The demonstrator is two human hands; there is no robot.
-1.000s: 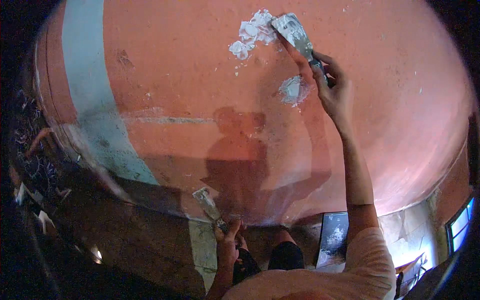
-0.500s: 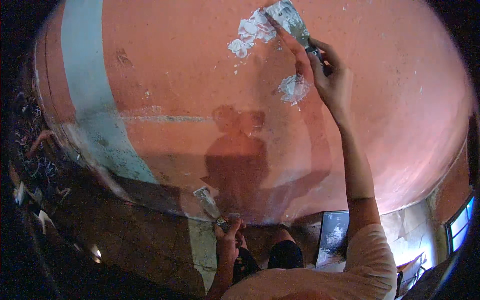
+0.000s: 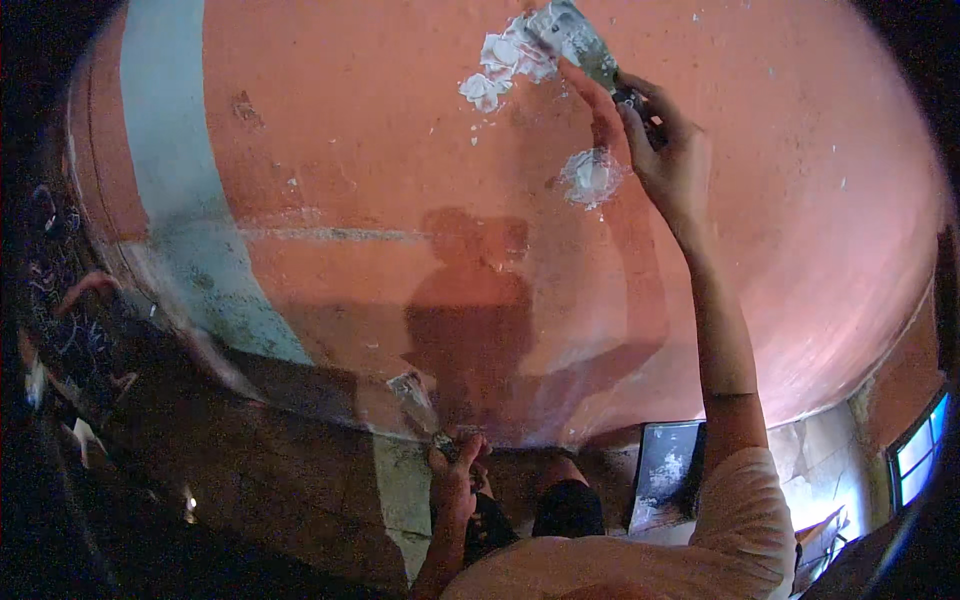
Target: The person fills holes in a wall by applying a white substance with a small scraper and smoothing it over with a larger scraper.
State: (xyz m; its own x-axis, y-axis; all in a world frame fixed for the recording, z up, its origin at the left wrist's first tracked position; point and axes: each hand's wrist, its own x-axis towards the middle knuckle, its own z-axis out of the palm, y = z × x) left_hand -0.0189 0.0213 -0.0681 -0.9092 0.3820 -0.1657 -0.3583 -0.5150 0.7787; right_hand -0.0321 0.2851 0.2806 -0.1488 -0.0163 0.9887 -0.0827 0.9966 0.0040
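With my right arm stretched up, my right hand (image 3: pixel 662 135) is closed round the dark handle of a wide putty knife (image 3: pixel 572 42). Its smeared blade lies against the orange wall (image 3: pixel 370 130), beside a patch of white filler (image 3: pixel 512 55). A second filler patch (image 3: pixel 592 177) is on the wall below that hand. Low down near my legs, my left hand (image 3: pixel 460 475) grips a smaller putty knife (image 3: pixel 414 400), its blade pointing up and to the left, with whitish residue on it.
A pale green stripe (image 3: pixel 170 130) runs down the wall at left. On the floor by my right side lies a dark board (image 3: pixel 665 470) with white smears. A barred window (image 3: pixel 918 455) glows at far right. My shadow falls across the wall.
The right-hand putty knife has shifted very slightly, its blade edge drawing a little toward the right along the filler. My left hand stays nearly where it was.
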